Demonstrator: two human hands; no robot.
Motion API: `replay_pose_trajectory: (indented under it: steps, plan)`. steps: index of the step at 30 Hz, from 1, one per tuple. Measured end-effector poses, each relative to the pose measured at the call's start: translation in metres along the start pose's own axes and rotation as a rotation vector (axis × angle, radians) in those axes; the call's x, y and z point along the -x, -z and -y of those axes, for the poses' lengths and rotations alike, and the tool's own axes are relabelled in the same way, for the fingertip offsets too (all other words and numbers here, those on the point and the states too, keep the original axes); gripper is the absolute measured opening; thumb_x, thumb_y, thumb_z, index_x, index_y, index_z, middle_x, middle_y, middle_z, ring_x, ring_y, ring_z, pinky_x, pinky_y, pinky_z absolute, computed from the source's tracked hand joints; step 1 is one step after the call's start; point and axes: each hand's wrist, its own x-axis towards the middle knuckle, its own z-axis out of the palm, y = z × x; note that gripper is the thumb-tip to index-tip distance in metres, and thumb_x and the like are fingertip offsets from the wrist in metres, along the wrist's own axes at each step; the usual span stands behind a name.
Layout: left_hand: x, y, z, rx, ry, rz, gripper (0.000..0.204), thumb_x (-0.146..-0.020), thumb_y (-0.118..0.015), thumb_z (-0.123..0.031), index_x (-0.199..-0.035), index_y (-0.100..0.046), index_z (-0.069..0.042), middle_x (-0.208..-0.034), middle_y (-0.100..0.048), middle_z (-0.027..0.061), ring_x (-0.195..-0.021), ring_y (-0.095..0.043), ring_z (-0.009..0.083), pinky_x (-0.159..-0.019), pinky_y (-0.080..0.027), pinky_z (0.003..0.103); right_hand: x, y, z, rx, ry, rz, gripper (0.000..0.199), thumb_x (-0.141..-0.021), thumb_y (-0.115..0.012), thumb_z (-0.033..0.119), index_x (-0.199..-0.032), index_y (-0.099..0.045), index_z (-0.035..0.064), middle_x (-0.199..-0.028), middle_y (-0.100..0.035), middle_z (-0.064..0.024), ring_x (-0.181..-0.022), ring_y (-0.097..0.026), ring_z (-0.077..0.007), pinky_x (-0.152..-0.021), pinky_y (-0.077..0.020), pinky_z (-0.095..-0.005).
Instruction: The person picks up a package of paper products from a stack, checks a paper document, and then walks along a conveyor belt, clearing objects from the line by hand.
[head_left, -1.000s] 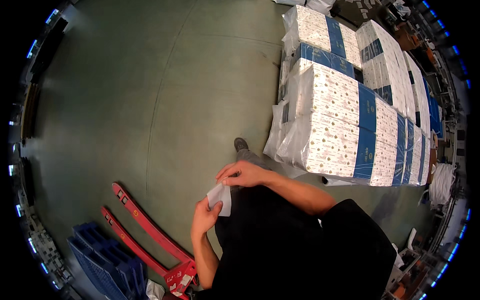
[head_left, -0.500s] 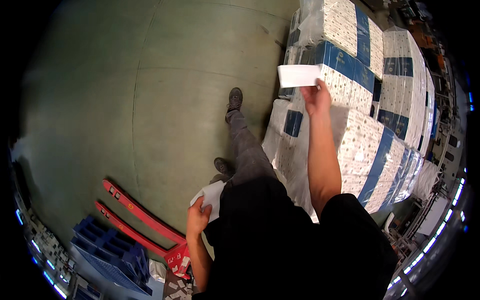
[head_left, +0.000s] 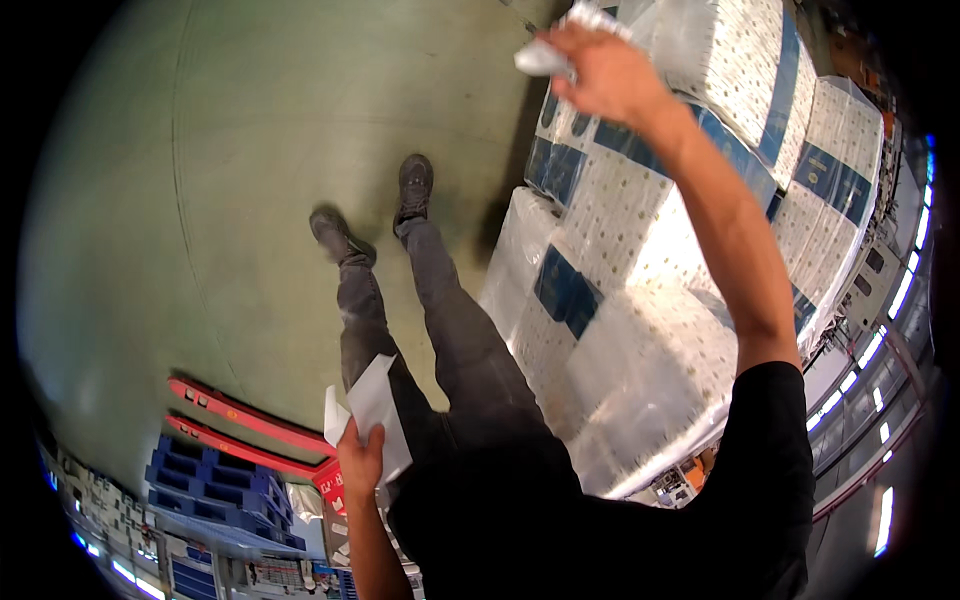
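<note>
Paper sheets [head_left: 372,415] gripped in left hand [head_left: 360,458]; right hand [head_left: 600,72] clutches white label [head_left: 545,55] above wrapped packs [head_left: 640,300].

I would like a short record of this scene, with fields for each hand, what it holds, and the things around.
Left hand: low beside the hip, holding white paper sheets.
Right hand: raised at arm's length over the wrapped stack, gripping a crumpled white paper.
Stack: white and blue packs under clear film, at the person's right.
Floor: grey-green concrete, both dark shoes on it.
Left side: red pallet truck forks and blue plastic pallets.
</note>
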Motion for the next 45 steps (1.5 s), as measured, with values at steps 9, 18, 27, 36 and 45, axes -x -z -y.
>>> replay_pose_trajectory:
  steps: [9, 18, 27, 36, 45]
  plan:
    - [-0.067, 0.005, 0.018, 0.12, 0.128, 0.003, 0.034, -0.08, -0.054, -0.007, -0.111, -0.054, 0.005, -0.1, -0.062, 0.0121, -0.093, -0.057, 0.0191, -0.083, -0.043, 0.029, 0.138, -0.214, 0.015, 0.352, -0.091, 0.752, 0.048, -0.083, -0.042, 0.026, -0.126, -0.048, 0.0067, -0.135, -0.041, -0.015, -0.13, -0.03, -0.026, -0.109, -0.0128, -0.0394]
    - [-0.096, 0.027, 0.015, 0.252, 0.147, -0.032, 0.034, -0.078, -0.053, -0.006, -0.11, -0.054, 0.006, -0.097, -0.061, 0.0104, -0.086, -0.057, 0.0168, -0.076, -0.045, 0.028, 0.09, -0.179, 0.023, -0.042, -0.269, 0.841, 0.041, -0.084, -0.038, 0.021, -0.123, -0.051, 0.0113, -0.13, -0.047, -0.0105, -0.128, -0.034, -0.0223, -0.109, -0.0156, -0.0408]
    - [-0.106, 0.029, 0.032, 0.286, 0.24, -0.066, 0.03, -0.08, -0.054, -0.01, -0.106, -0.055, 0.006, -0.088, -0.06, 0.0067, -0.075, -0.056, 0.0135, -0.065, -0.044, 0.026, 0.06, -0.177, -0.046, 0.461, -0.229, 0.791, 0.048, -0.085, -0.038, 0.019, -0.129, -0.043, 0.0, -0.138, -0.039, -0.0115, -0.133, -0.026, -0.0214, -0.11, -0.0101, -0.044]
    - [-0.131, 0.005, 0.011, 0.192, 0.323, -0.04, 0.034, -0.079, -0.053, -0.009, -0.111, -0.055, 0.004, -0.097, -0.061, 0.0096, -0.085, -0.056, 0.0159, -0.075, -0.045, 0.029, 0.048, -0.271, 0.005, 0.153, -0.045, 0.83, 0.045, -0.084, -0.039, 0.017, -0.126, -0.047, 0.0036, -0.137, -0.04, -0.0113, -0.131, -0.031, -0.0182, -0.11, -0.0144, -0.0417]
    - [-0.13, 0.006, -0.01, 0.141, 0.309, -0.048, 0.034, -0.08, -0.055, -0.011, -0.109, -0.054, 0.006, -0.094, -0.062, 0.0095, -0.083, -0.056, 0.0161, -0.073, -0.045, 0.028, 0.046, -0.279, -0.033, 0.275, -0.195, 0.954, 0.044, -0.086, -0.035, 0.015, -0.127, -0.047, 0.0036, -0.137, -0.041, -0.0046, -0.132, -0.027, -0.0153, -0.11, 0.0004, -0.0486]
